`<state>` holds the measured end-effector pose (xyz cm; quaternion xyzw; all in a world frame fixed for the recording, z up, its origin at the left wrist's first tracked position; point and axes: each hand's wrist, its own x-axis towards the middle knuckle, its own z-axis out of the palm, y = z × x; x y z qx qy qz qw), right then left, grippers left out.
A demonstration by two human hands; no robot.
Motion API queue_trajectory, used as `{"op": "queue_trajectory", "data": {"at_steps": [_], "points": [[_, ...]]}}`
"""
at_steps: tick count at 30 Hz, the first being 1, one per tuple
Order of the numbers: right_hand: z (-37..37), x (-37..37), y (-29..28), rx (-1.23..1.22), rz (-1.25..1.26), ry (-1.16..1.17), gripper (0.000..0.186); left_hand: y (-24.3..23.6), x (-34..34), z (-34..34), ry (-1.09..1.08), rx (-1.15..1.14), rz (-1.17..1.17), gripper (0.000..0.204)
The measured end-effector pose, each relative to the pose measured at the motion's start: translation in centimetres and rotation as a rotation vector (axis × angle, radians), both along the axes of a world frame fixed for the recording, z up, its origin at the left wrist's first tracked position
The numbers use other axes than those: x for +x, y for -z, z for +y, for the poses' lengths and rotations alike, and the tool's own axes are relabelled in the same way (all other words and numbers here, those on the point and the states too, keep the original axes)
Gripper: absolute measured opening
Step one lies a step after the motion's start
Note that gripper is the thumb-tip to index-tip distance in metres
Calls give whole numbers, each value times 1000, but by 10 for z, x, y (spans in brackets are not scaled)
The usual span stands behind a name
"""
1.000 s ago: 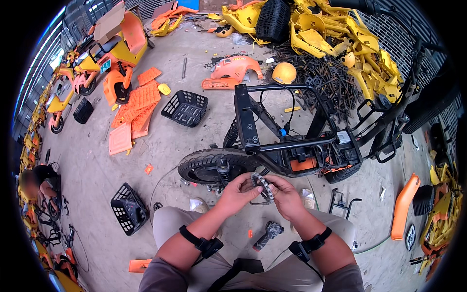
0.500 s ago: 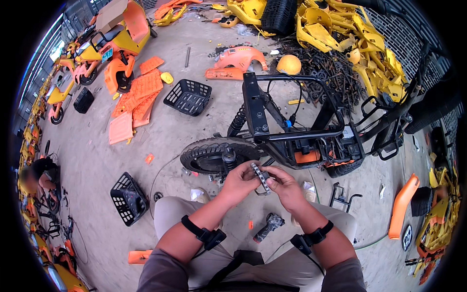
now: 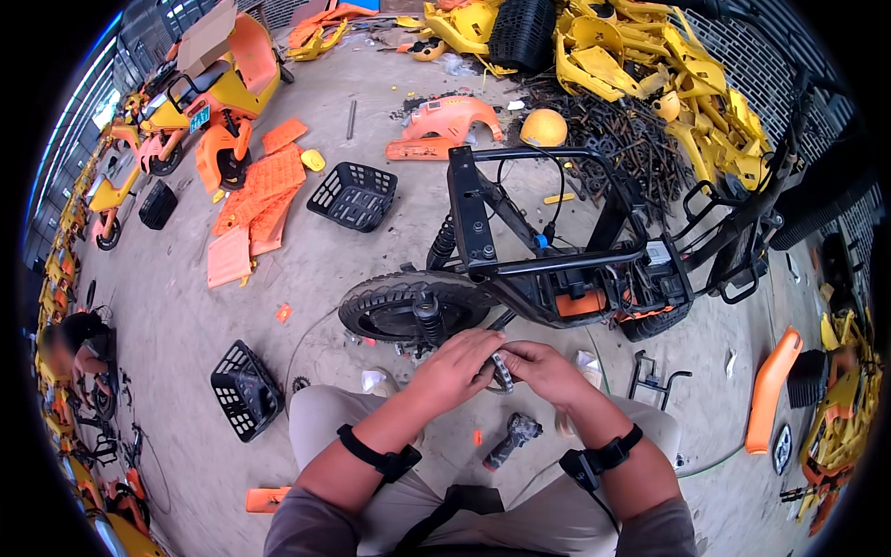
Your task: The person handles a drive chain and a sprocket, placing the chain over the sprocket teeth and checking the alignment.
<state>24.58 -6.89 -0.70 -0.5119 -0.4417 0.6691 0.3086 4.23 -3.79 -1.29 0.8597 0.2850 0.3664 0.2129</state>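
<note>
A short length of silvery drive chain [image 3: 502, 372] hangs in a curve between my hands, low in front of the wheel. My left hand [image 3: 462, 364] is closed round its left side, fingers mostly hidden behind the palm. My right hand [image 3: 541, 368] pinches its upper right end with thumb and forefinger. Just beyond my hands stands a stripped black scooter frame [image 3: 557, 265], its rear wheel [image 3: 408, 306] with a knobbly tyre to the left. On the floor between my feet lies a grey cordless power tool [image 3: 511, 440].
A black crate [image 3: 243, 395] with dark parts sits left of my knee; another crate [image 3: 353, 197] is farther off. A person [image 3: 82, 348] crouches far left. Orange panels [image 3: 260, 200], a yellow helmet [image 3: 544, 128] and heaped yellow panels [image 3: 724, 121] lie beyond. A bent black bracket [image 3: 657, 381] lies at right.
My hands have lowered slightly, and the left hand has turned over more of the chain. The chain now shows less and curves downward. The view has shifted a little.
</note>
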Motion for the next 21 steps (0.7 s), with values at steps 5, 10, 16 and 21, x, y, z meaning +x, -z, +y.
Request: {"op": "queue_trajectory", "data": {"at_steps": [5, 10, 16, 21], "points": [[-2, 0, -7, 73, 81, 29, 33, -2, 4, 1, -48, -13, -101, 77], [-3, 3, -4, 84, 168, 92, 31, 0, 4, 4, -57, -393, -137, 77], [-4, 3, -1, 99, 274, 139, 27, 4, 2, 9, -18, -478, -211, 57], [-4, 4, -6, 103, 260, 131, 26, 3, -1, 11, -2, -504, -238, 51]]}}
